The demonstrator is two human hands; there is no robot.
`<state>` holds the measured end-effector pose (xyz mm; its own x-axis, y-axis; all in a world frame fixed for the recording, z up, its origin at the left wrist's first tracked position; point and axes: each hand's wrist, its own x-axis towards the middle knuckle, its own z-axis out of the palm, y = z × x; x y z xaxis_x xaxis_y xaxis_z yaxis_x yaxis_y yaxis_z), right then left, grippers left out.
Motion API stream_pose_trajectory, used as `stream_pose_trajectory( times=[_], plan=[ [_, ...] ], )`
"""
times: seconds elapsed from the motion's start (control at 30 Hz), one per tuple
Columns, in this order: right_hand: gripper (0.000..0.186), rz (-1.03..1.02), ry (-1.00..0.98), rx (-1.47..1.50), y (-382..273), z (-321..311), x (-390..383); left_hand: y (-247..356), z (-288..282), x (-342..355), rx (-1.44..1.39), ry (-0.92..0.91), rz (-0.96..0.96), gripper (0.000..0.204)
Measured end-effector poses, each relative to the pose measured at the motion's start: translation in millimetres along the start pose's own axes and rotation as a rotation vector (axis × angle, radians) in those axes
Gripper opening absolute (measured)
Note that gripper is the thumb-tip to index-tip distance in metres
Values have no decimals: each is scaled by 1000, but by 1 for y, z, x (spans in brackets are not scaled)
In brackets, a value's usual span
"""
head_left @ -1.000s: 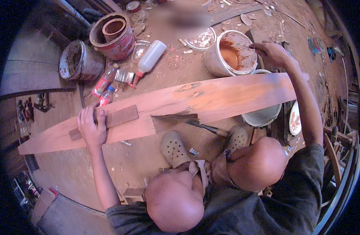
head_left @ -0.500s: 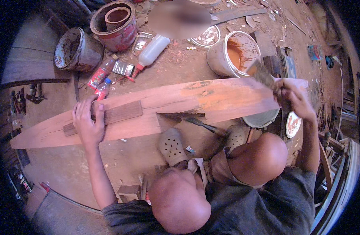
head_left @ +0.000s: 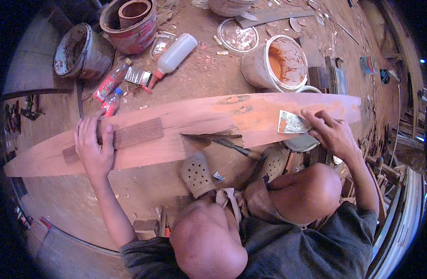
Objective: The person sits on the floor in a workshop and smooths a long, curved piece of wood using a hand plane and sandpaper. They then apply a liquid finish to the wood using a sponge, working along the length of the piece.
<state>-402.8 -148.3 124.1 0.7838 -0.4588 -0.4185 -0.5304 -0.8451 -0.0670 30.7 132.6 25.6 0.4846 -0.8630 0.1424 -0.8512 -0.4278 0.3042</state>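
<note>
A long, tapered wooden board [head_left: 185, 116] lies crosswise in front of my knees, with orange filler smeared over its right half. My right hand [head_left: 333, 132] grips a flat scraper [head_left: 293, 123], a speckled pale plate with an orange smudge at one corner. The scraper is at the board's surface, right of the orange patch. My left hand [head_left: 95, 142] rests on the left part of the board with fingers spread, its fingertips near the far edge. Partly under that hand is a dark strip of wood [head_left: 139, 133] lying on the board.
Beyond the board stand a white bucket of orange paste [head_left: 274, 65], a red bucket [head_left: 129, 32] and a grimy pail [head_left: 83, 53]. A white squeeze bottle [head_left: 176, 53] and small plastic bottles [head_left: 112, 102] lie nearby. A dark-handled tool [head_left: 232, 146] is by my shoes [head_left: 197, 176].
My right hand has brought the scraper left and nearer, from beside the bucket's rim down to the board. My left hand stays on the board. The whole view has shifted slightly.
</note>
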Motion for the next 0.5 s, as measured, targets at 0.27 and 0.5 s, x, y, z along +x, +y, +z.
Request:
stream_pose_trajectory(
  times=[0.27,0.5],
  plan=[
    [67,-192,-105,-138,-6,0,7,-1,1,-1,-11,-3,27,39],
    [70,-327,-177,-253,-71,-28,58,1,-2,-2,-11,-13,7,38]
  ],
)
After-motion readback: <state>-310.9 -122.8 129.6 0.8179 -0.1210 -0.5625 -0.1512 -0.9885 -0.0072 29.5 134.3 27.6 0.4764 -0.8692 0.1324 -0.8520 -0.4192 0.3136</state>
